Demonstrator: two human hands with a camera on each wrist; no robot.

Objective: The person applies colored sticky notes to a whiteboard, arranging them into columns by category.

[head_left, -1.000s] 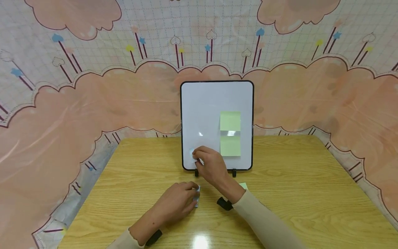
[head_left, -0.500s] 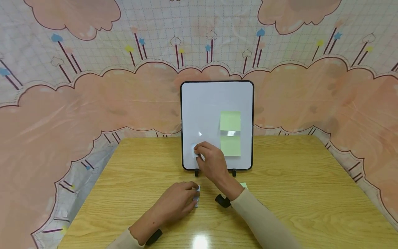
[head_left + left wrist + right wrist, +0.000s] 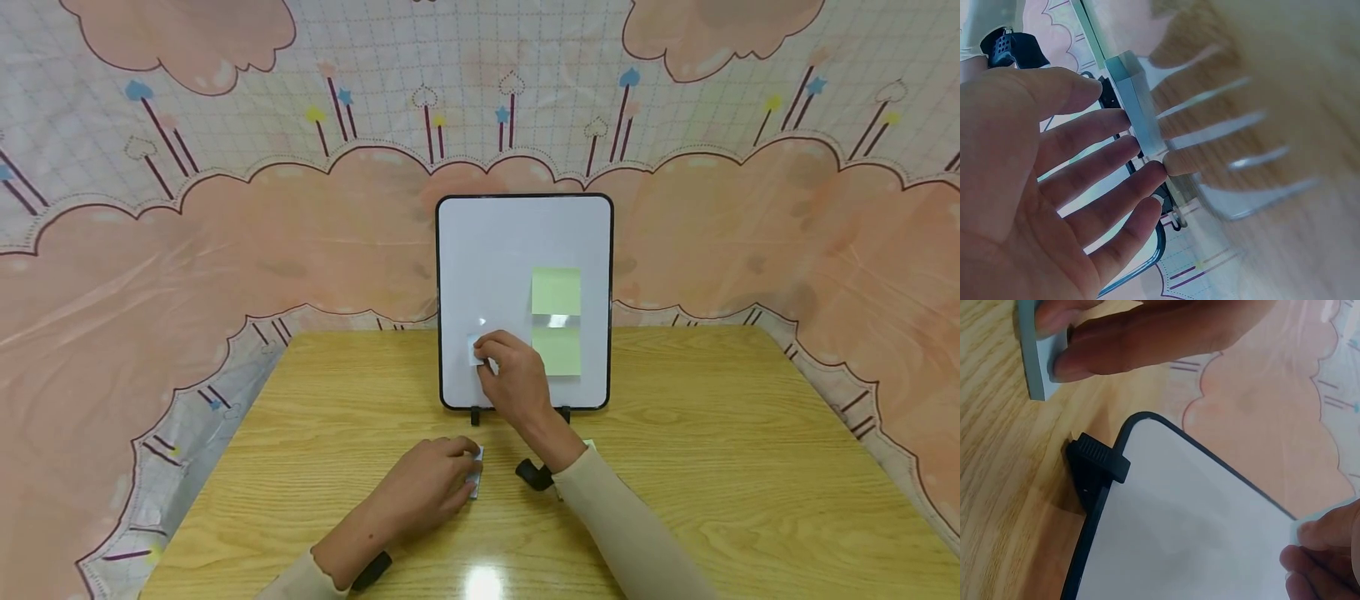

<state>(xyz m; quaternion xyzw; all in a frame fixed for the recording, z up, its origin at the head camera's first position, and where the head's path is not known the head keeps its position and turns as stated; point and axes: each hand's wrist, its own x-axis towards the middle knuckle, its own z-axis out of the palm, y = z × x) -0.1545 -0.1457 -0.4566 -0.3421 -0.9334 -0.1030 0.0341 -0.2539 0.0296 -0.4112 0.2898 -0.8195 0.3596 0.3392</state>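
My right hand (image 3: 517, 379) pinches a pale blue sticky note (image 3: 475, 352) between thumb and fingertips, at the lower left of an upright whiteboard (image 3: 495, 250). In the right wrist view the note (image 3: 1325, 514) shows only as a strip above the fingers. Whether it touches the board, I cannot tell. On the table before the board lies a blue sticky note pad (image 3: 476, 485). My left hand (image 3: 427, 483) rests there with fingers lightly bent, its fingertips touching the pad; in the left wrist view they reach the pad's side (image 3: 1138, 106).
Two green sticky notes (image 3: 557, 292) hang one above the other on the board's right half. Black feet (image 3: 475, 416) hold the board up. A green paper corner (image 3: 589, 443) shows from under my right forearm. The wooden table (image 3: 750, 467) meets a patterned cloth.
My right hand has moved up and slightly right along the board with the blue sticky note. The left hand stays on the pad.
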